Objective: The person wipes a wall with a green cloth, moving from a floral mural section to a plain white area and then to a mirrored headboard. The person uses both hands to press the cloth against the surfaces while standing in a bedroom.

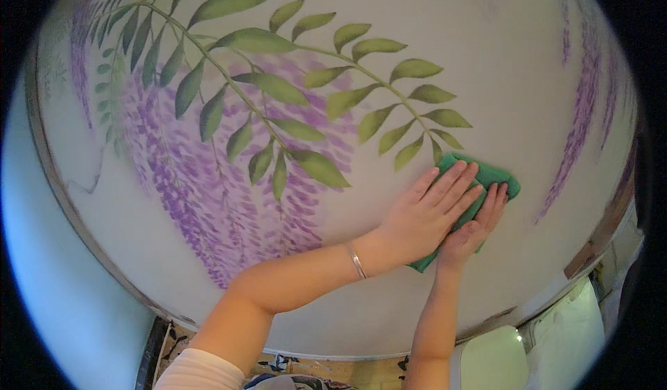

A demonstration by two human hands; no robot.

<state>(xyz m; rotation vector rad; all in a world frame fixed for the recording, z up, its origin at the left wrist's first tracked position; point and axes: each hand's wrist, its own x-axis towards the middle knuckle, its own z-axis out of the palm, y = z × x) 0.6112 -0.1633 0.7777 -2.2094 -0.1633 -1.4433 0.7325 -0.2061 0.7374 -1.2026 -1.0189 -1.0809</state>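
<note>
Both of my hands press a folded green cloth [492, 176] against a pale surface [500, 103] painted with green leaves [250, 40] and purple hanging blossoms [193, 202]. My left hand [427, 218], with a silver bracelet at the wrist, lies flat over the cloth's left part, fingers pointing up and right. Close beside it on the right, my right hand [471, 231] rests with its fingertips on the cloth. The cloth's top edge touches the tip of a painted leaf sprig [411, 108], and one green corner shows below my left hand.
A dark frame edge [68, 207] borders the painted surface at left. At lower right are a pale rounded seat or lid [495, 358] and a whitish sheet or bag [568, 317]. A patterned floor [365, 372] shows at the bottom.
</note>
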